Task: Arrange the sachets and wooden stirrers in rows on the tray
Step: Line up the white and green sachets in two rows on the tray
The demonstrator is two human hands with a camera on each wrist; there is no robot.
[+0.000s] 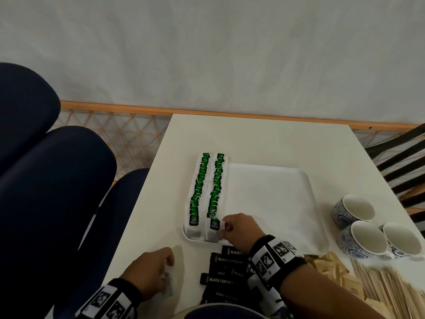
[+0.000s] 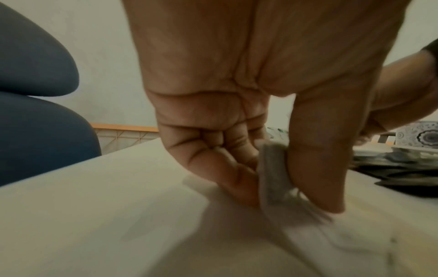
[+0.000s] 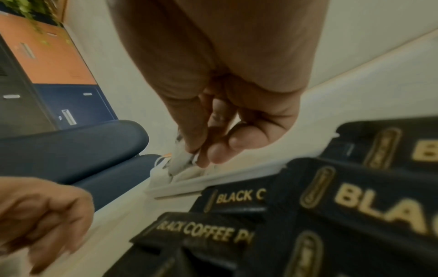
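- Our right hand pinches a green tea bag at the near end of the second row on the white tray; thumb and fingers are closed on its edge.
- Our left hand rests on the tabletop near the tray's front corner, fingers curled around another pale tea bag, thumb pressing it from the side.
- Two rows of green tea bags run along the tray's left side, overlapping like shingles. The rest of the tray is bare.
- The black coffee sachets lie heaped just in front of the tray, under our right wrist; brown sachets and wooden stirrers lie to the right, none placed yet.
- Risks, as we judge them: letting go carelessly could skew the last bag or nudge the overlapped row; our wrist could drag the coffee heap; the cups sit close to the stirrers and could be knocked when we reach there.
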